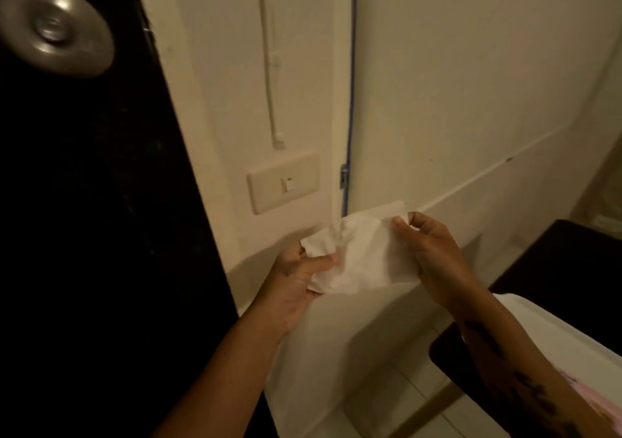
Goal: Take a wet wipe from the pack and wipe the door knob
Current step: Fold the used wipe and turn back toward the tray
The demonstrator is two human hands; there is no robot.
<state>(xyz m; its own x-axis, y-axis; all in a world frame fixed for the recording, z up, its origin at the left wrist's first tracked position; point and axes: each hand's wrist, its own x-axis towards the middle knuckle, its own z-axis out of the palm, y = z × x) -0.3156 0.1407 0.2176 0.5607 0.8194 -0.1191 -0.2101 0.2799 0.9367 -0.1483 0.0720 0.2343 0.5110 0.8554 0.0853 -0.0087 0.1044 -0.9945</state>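
Observation:
A white wet wipe [361, 252] is stretched out between both my hands in the lower middle of the view. My left hand [296, 279] pinches its left corner between thumb and fingers. My right hand [427, 252] grips the wipe's upper right edge. The round metal door knob [55, 27] sits on the dark door [84, 235] at the upper left, well above and to the left of my hands. The wipe pack cannot be made out for certain.
A light switch plate [284, 181] is on the cream wall between door and hands. A dark table [555, 269] stands at the right, with a white object [552, 326] and something pink [579, 390] under my right forearm. Tiled floor lies below.

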